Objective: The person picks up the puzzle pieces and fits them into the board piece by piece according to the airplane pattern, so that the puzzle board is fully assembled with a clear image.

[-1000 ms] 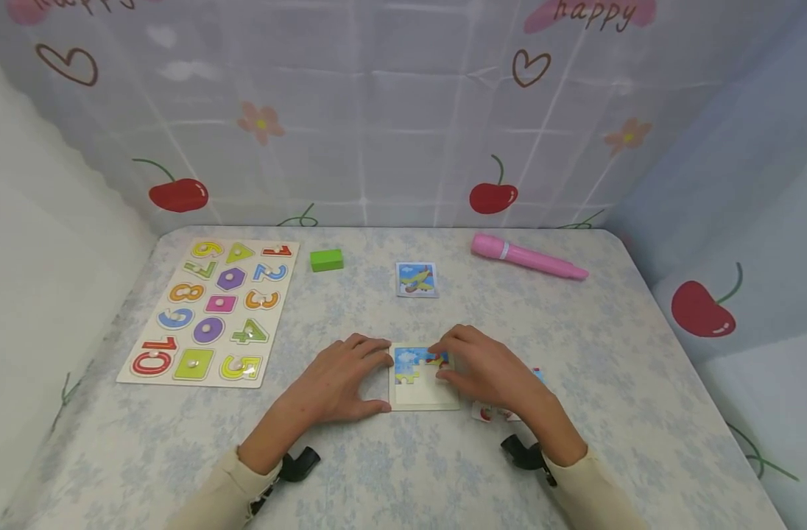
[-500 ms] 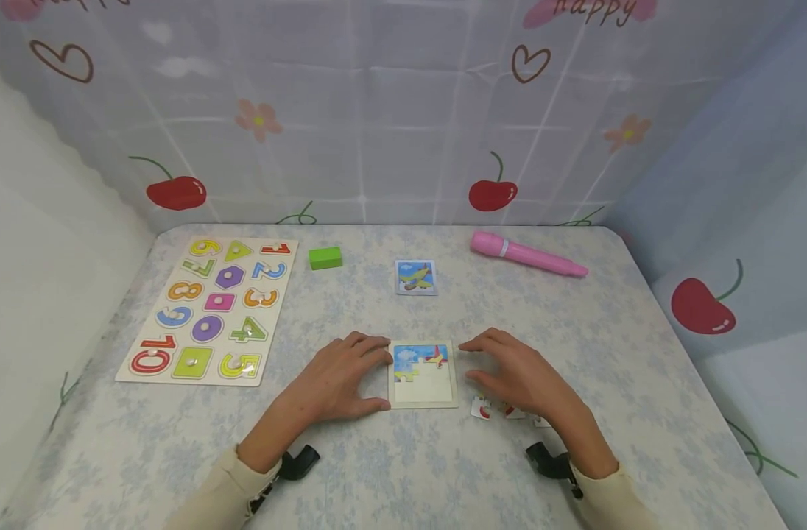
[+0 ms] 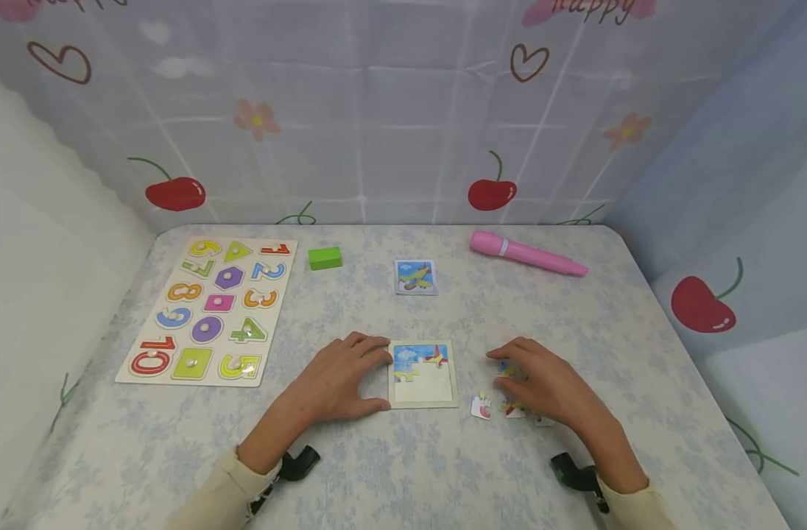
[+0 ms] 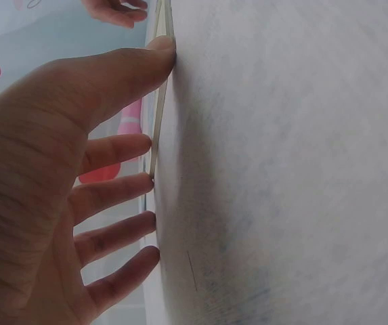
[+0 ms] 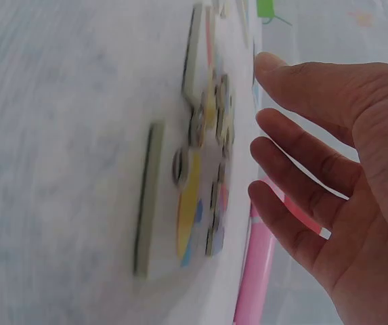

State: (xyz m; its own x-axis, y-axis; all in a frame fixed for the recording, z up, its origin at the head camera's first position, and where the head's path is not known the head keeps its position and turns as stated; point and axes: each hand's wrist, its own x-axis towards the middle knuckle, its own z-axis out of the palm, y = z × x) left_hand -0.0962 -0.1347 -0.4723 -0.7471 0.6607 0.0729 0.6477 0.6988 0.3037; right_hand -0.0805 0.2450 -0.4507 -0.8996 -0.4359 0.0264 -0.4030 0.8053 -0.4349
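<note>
A square jigsaw tray (image 3: 422, 404) lies at the middle of the table, with blue-sky and red-and-yellow pieces filling its upper part and left side. My left hand (image 3: 339, 377) rests beside it, thumb and fingertips touching its left edge; the left wrist view shows the fingers spread and nearly straight. To the right, my right hand (image 3: 543, 379) hovers over loose puzzle pieces, fingers relaxed and nothing between them. One loose puzzle piece (image 3: 481, 406) lies just left of that hand, and several others are partly hidden under it. In the right wrist view, a puzzle piece (image 5: 160, 203) lies below the fingertips.
A small airplane picture card (image 3: 415, 277) lies behind the tray. A green block (image 3: 325, 258) and a number-and-shape board (image 3: 234, 353) are at the left. A pink pen-like wand (image 3: 529, 255) lies at the back right. Curtains (image 3: 403, 110) stand behind the table.
My right hand has left the tray's upper right corner and moved right, over the loose pieces. A red-and-yellow piece now shows in that corner. The left hand stays at the tray's edge.
</note>
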